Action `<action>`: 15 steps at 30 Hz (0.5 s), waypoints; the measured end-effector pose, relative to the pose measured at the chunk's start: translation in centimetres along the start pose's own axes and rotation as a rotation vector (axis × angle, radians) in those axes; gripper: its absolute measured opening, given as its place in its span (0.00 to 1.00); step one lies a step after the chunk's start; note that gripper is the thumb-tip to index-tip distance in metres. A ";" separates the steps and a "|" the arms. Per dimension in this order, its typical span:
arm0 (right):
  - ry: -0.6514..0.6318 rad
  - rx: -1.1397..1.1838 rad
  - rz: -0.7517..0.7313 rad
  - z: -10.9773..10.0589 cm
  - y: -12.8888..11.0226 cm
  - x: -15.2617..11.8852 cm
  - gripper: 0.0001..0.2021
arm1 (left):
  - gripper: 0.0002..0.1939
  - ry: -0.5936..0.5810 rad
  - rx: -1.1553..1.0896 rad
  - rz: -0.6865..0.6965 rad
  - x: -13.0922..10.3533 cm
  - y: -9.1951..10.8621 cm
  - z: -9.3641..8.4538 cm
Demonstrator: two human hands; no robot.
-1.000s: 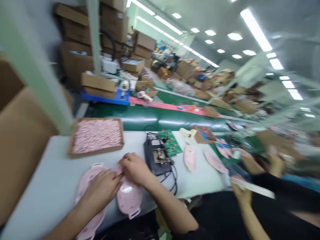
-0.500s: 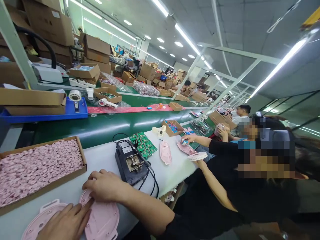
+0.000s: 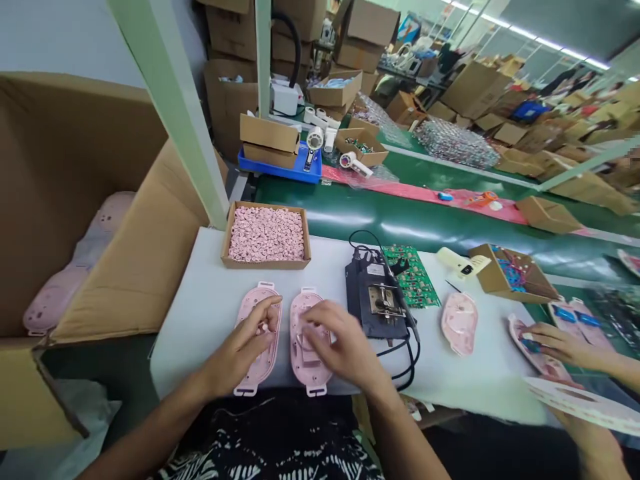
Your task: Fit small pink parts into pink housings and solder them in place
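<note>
Two long pink plastic shells lie side by side on the white table top. Over the left shell (image 3: 265,373) is my left hand (image 3: 240,350), its thumb and fingers curled together near a small pale piece that is mostly hidden. My right hand (image 3: 340,340) rests over the right shell (image 3: 301,373), fingers bent and apart at its inner part; whether it holds anything is not visible. Behind the shells stands a cardboard tray (image 3: 265,265) full of small pink parts.
To the right are a black device (image 3: 367,293) with cables, green circuit boards (image 3: 413,277), another pink shell (image 3: 459,323) and a box of coloured wires (image 3: 520,270). A co-worker's hands (image 3: 565,343) handle a pink piece at far right. A large carton (image 3: 130,247) stands left.
The view has swung left and down, bringing both shells fully into sight. My hands, earlier together at the right shell, are now apart, one over each shell.
</note>
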State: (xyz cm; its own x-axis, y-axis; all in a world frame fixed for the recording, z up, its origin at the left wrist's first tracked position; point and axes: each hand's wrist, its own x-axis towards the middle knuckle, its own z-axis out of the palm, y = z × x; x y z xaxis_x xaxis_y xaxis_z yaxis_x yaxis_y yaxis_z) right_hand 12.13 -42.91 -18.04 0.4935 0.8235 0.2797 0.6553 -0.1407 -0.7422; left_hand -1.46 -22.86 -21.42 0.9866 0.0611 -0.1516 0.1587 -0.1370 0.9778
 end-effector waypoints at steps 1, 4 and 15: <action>-0.053 0.001 -0.053 1.1 -0.7 -0.3 0.09 | 0.30 -0.020 -0.139 -0.025 -0.5 -0.6 0.1; -0.115 -0.126 -0.164 4.6 -1.6 -0.3 0.11 | 0.33 -0.036 -0.390 -0.059 -1.4 -2.1 0.6; -0.051 0.110 -0.009 6.4 0.3 2.1 0.06 | 0.29 0.123 -0.409 0.061 -2.1 -2.0 -1.0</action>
State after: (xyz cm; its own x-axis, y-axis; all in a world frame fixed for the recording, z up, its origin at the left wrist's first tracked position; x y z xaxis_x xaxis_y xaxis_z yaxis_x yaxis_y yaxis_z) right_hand 9.70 -37.70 -21.56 0.4565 0.8516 0.2577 0.5915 -0.0742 -0.8029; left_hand -3.87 -21.75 -22.87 0.9777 0.1860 -0.0978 0.0476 0.2575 0.9651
